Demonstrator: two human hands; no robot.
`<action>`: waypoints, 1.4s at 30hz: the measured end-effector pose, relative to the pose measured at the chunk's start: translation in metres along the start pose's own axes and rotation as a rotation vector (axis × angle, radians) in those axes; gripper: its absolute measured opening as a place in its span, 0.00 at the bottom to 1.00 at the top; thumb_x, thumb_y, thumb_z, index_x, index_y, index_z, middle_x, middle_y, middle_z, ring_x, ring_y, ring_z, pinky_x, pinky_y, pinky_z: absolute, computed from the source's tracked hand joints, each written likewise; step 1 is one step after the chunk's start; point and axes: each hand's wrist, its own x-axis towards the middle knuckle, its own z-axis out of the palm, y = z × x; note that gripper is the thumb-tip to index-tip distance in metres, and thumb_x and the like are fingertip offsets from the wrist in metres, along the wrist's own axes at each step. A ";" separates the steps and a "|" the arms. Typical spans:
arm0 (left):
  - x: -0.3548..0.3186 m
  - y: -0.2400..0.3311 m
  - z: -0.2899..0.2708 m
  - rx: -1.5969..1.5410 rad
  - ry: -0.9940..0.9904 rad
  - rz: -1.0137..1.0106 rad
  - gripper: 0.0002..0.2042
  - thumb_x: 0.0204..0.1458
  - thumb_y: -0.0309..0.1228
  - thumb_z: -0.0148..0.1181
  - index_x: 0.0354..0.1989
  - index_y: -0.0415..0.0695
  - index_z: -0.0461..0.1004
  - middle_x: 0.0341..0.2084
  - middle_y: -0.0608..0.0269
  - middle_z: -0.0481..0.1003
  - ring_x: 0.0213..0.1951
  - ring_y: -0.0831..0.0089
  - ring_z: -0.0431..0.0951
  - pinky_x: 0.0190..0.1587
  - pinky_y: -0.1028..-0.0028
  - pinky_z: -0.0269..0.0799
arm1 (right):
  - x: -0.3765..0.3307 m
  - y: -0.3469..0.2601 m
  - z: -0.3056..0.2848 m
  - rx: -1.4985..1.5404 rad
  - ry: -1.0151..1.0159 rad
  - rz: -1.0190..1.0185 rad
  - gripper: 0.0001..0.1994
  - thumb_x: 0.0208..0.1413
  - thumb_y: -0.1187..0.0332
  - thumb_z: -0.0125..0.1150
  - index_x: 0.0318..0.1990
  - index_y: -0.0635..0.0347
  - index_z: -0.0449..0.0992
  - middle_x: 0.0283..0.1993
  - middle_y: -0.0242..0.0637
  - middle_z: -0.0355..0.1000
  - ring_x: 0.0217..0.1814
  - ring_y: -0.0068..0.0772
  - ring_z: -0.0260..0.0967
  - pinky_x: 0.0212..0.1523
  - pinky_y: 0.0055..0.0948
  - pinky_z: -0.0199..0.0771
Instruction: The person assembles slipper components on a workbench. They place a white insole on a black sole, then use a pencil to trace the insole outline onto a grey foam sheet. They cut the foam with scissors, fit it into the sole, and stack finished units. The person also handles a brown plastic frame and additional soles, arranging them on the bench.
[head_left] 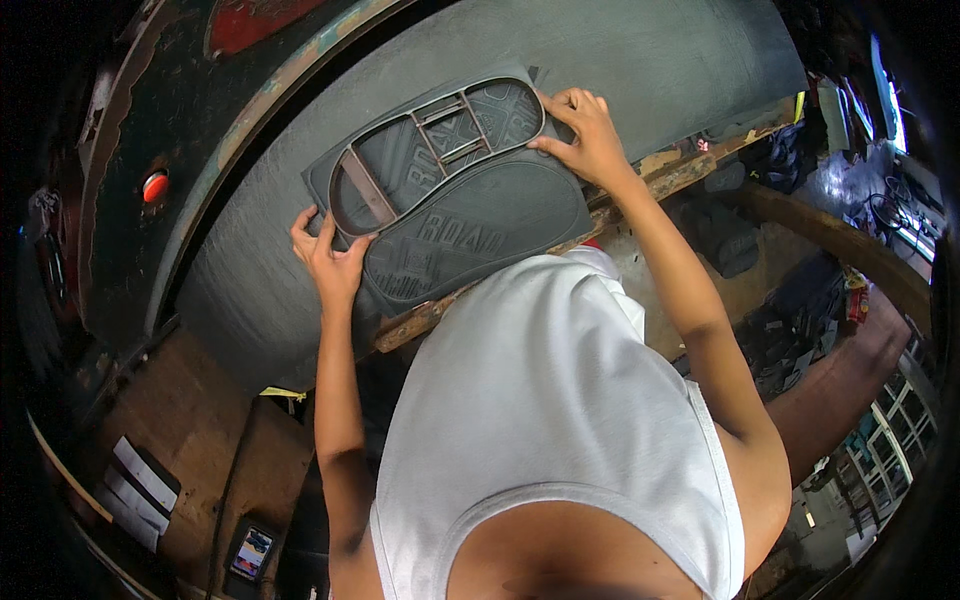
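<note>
A dark grey rubber sheet (480, 225) moulded with two shoe-sole shapes lies on a large grey work surface (640, 60). On its far sole shape sits a sole-shaped metal frame (440, 135) with crossbars. My left hand (328, 255) rests on the heel end of the frame, fingers spread along its rim. My right hand (585, 135) presses the toe end of the frame with fingertips. Both hands hold the frame flat against the sheet.
A rusty metal edge (440, 310) borders the work surface near my body. A dark curved machine body with a red button (155, 185) stands at the left. Piles of dark rubber pieces (780, 330) lie on the floor at the right. A phone (250, 552) sits at the lower left.
</note>
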 end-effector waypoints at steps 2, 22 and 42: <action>0.001 0.000 -0.001 0.017 0.003 0.016 0.35 0.32 0.38 0.82 0.55 0.48 0.80 0.60 0.50 0.65 0.61 0.51 0.64 0.63 0.52 0.57 | 0.000 0.000 -0.001 0.017 -0.008 -0.012 0.35 0.47 0.49 0.74 0.64 0.50 0.76 0.45 0.34 0.71 0.51 0.36 0.66 0.57 0.34 0.60; 0.002 0.000 -0.002 0.005 0.004 0.042 0.34 0.35 0.41 0.83 0.54 0.44 0.80 0.60 0.50 0.64 0.61 0.51 0.63 0.63 0.52 0.59 | -0.001 0.007 0.003 -0.026 -0.001 -0.070 0.32 0.49 0.52 0.73 0.63 0.51 0.77 0.47 0.36 0.71 0.53 0.39 0.66 0.58 0.37 0.60; 0.001 -0.001 -0.003 0.012 0.009 0.080 0.38 0.35 0.39 0.82 0.61 0.47 0.76 0.60 0.51 0.66 0.63 0.52 0.64 0.65 0.54 0.56 | 0.000 -0.003 -0.008 -0.007 -0.113 0.021 0.30 0.50 0.56 0.73 0.60 0.58 0.76 0.49 0.41 0.70 0.58 0.43 0.65 0.62 0.39 0.59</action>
